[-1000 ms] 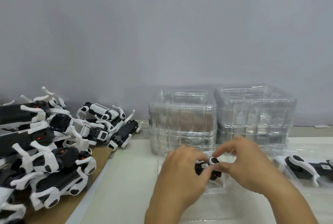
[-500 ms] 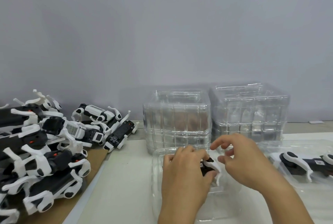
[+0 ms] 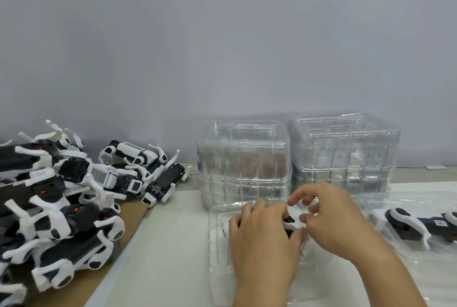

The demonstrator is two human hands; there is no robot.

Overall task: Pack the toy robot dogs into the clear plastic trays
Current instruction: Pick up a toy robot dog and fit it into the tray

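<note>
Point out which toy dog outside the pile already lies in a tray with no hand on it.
The dog at far right: it lies alone in its clear tray, untouched. The other dog sits between the left hand and right hand.

Soft even light, faint shadows, slight blur, wide-angle edges

Both hands together, low centre (fingers (image 3: 295,236) curled, nearly touching)
</note>
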